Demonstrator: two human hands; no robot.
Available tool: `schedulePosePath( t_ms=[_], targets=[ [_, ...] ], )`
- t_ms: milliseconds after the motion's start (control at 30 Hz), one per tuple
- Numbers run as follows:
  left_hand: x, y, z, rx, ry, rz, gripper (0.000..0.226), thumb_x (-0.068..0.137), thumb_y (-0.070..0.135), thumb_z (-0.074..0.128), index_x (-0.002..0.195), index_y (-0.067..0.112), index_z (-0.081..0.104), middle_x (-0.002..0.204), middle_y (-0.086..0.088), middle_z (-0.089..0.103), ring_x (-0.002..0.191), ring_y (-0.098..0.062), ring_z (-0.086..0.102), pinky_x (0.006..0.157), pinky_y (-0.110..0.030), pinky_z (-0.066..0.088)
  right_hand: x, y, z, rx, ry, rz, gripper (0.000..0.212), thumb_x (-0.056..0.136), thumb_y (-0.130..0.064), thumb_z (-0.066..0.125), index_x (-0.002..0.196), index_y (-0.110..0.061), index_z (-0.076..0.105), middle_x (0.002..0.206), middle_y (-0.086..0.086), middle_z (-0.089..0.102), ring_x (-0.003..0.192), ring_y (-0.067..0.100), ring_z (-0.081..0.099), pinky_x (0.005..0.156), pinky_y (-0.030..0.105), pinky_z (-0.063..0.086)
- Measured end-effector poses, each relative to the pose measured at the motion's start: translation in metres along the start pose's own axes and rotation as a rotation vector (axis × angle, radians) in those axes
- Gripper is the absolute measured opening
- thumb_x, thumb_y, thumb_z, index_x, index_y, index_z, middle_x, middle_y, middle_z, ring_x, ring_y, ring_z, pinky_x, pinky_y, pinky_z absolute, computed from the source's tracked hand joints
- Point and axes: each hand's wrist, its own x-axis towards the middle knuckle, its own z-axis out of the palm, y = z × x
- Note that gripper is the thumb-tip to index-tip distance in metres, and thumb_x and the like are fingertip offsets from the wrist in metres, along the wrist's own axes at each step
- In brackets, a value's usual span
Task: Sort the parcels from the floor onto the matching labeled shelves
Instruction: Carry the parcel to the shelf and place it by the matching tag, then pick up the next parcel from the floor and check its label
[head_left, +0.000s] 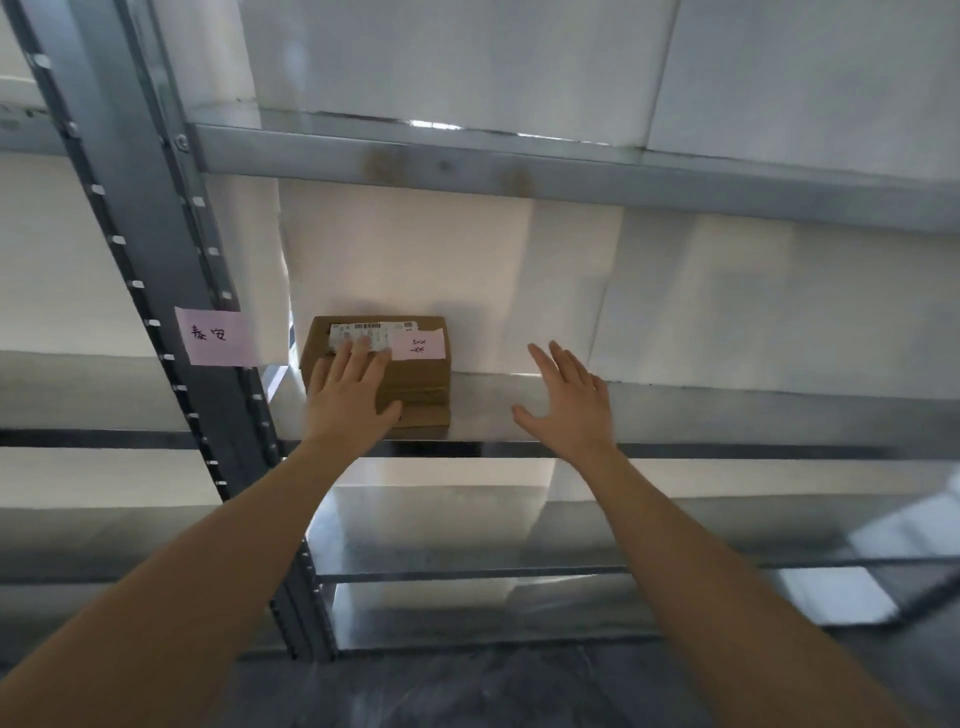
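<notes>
Head view, only one we have: we're facing a grey metal rack, its perforated upright (156, 291) running diagonally down the left side of the frame. Cardboard parcel (387, 371) sits flat on the middle shelf (727, 415), left of frame centre, just beside the upright and pushed back near the white backing sheet. White shipping label (363, 335) with barcodes along the parcel's top edge; pink note (418, 345) with handwriting stuck at its upper right corner. A matching pink tag (215, 335) with handwritten characters is stuck on the upright, just left of the parcel, at the same level. Our left hand (348, 392) lies palm-down on the parcel's left half, fingers spread and flat, tips overlapping the shipping label; pressing on top, not gripping, nothing wrapped around the box. Our right hand (569, 402) is right of centre, well apart from the parcel, palm forward, fingers extended and splayed, holding nothing; we can't tell whether it touches the shelf surface or floats above it. Both bare forearms come in from the bottom corners. Upper shelf (519, 166) crosses the top of the frame, rust spots on its front lip. Lower shelf (467, 545) shows bare metal below the hands. Dark floor (467, 686) along the bottom edge.
</notes>
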Motion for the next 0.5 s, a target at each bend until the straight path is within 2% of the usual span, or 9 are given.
schedulePosePath(
  t_ms=[200,500],
  targets=[
    [-0.015,0.067,-0.016,0.022,-0.011,0.227,0.07,0.091,0.047,0.042,0.148,0.022,0.009,0.159,-0.006,0.002,0.146,-0.025,-0.002,0.117,-0.043,0.002,-0.077,0.051,-0.044,-0.021,0.158,0.155,0.082,0.085,-0.052,0.055,0.151,-0.025,0.015,0.16,0.003,0.018,0.147,0.022,0.019,0.116,0.044,0.017],
    [-0.032,0.2,-0.014,-0.045,-0.07,0.497,0.069,0.092,0.047,0.038,0.149,0.024,0.006,0.159,-0.004,-0.002,0.146,-0.022,-0.003,0.117,-0.043,0.002,-0.195,0.148,-0.116,-0.191,0.244,0.41,0.083,0.086,-0.056,0.051,0.152,-0.025,0.011,0.161,0.001,0.016,0.147,0.022,0.017,0.117,0.043,0.015]
  ],
)
